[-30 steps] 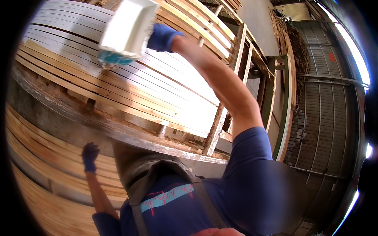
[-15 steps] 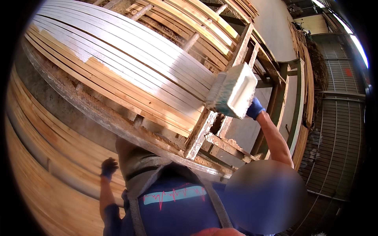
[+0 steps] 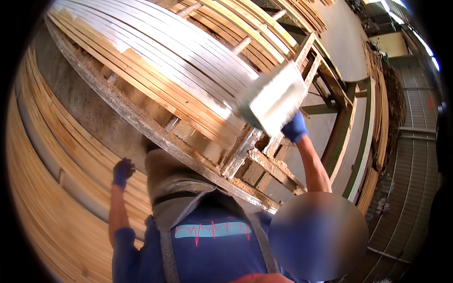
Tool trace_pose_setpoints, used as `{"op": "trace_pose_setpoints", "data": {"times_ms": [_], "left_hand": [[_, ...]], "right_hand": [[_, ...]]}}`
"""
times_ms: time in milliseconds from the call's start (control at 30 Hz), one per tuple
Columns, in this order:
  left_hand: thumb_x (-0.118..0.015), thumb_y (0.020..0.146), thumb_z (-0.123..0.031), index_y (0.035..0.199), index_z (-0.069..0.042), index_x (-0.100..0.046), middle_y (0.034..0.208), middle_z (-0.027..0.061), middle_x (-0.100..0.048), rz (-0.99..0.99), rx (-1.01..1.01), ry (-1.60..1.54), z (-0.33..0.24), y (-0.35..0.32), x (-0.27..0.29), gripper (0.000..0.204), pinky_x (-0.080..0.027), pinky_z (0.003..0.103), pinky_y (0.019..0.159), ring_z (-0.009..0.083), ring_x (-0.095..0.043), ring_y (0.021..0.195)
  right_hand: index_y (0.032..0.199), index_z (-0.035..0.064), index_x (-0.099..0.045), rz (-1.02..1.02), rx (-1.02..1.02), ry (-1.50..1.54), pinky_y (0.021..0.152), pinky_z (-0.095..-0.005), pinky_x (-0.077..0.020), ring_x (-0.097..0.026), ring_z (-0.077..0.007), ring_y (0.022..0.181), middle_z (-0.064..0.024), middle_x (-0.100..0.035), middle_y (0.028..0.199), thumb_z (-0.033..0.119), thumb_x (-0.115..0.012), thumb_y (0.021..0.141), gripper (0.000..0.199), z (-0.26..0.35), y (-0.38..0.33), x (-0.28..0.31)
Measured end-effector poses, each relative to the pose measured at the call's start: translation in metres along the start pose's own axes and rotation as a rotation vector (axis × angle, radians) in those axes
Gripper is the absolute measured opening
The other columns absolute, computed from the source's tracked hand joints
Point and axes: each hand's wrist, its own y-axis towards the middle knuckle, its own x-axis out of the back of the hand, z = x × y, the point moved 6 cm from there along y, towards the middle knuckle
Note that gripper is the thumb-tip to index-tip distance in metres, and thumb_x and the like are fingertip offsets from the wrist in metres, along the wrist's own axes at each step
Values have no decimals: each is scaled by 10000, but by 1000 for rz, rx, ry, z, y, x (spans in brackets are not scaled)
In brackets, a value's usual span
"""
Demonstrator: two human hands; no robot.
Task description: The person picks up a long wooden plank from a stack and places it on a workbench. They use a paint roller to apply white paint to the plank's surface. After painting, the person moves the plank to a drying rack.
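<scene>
My right hand (image 3: pixel 295 128), in a blue glove, is closed round a wide block brush (image 3: pixel 278 96) with a white, paint-crusted back. Motion blurs the brush, which is over the near right ends of a row of wooden slats (image 3: pixel 188 56). White paint covers most of the slats; those along the near edge show bare wood (image 3: pixel 160 82). Whether the bristles touch the wood is hidden. My left hand (image 3: pixel 123 172), gloved in dark blue, hangs over stacked planks (image 3: pixel 61 188) at the left, its fingers loosely apart and holding nothing.
A paint-crusted rack (image 3: pixel 146 134) carries the slats, its near rail close to my body. More bare slats (image 3: pixel 236 28) lie beyond. At the right stand a green metal frame (image 3: pixel 361 146), long timber strips (image 3: pixel 380 113) and a ribbed wall (image 3: pixel 410 179).
The whole view has shifted. The brush has turned, showing more of its back, and my right forearm is more upright in the picture. My left hand has swung a little farther from my body.
</scene>
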Motion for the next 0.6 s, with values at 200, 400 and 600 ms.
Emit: {"op": "trace_pose_setpoints", "data": {"times_ms": [200, 400, 600], "left_hand": [[-508, 944, -357, 904, -109, -539, 627, 57, -578, 131, 543, -109, 154, -27, 102, 253, -334, 283, 356, 192, -505, 405], [-547, 929, -353, 965, -95, -554, 701, 60, -580, 48, 416, -74, 106, 25, 117, 260, -442, 320, 462, 192, -536, 518], [-557, 929, -369, 998, -98, -619, 920, 71, -671, 125, 83, 31, -27, 95, 59, 287, -512, 330, 570, 191, -634, 700]], "right_hand": [[1097, 79, -635, 90, -169, 268, 805, -430, -506, -621, -373, 959, -177, -659, 1040, 254, -624, 793, 351, 5, -105, 18], [1238, 91, -557, 66, 72, 104, 1006, -404, -414, -553, -328, 1139, -170, -588, 1222, 283, -586, 835, 448, 47, -7, -44], [868, 64, -670, 79, 248, -164, 743, -447, -516, -632, -383, 791, -194, -661, 831, 145, -573, 771, 159, 101, 93, -71]]}}
